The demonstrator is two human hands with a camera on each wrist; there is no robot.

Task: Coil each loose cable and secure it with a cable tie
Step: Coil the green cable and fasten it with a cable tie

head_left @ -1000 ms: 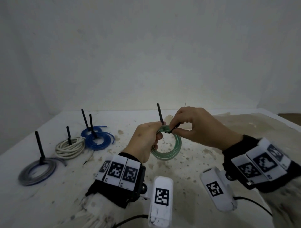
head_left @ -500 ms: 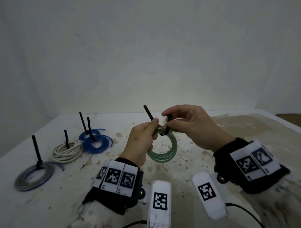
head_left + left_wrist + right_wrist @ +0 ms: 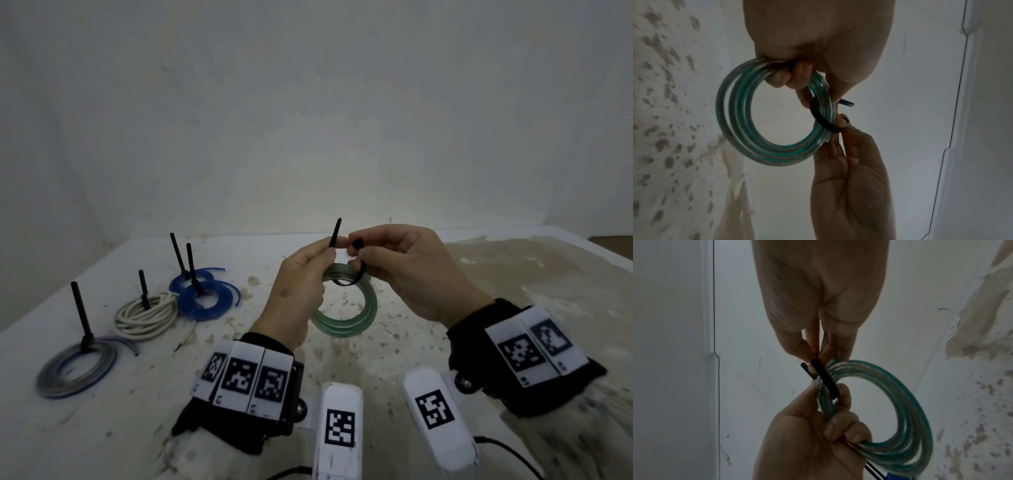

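Green cable coil [image 3: 346,308] is held up over the middle of the table [image 3: 513,274], the left hand [image 3: 298,291] curled round its near-left arc while thumb and forefinger also pinch the tail of the black cable tie [image 3: 356,274]. The right hand [image 3: 407,270] pinches the tie's head end just above the coil. Compared with a second ago, the tie's tail has swung from upright over the coil to a slant at the left fingertips, and the band now loops loosely under the strands; the tip looks not yet threaded, so feeding it into the head seems next. Toward the left edge lie four tied coils: grey [image 3: 77,368], white [image 3: 147,313], two blue [image 3: 205,294]
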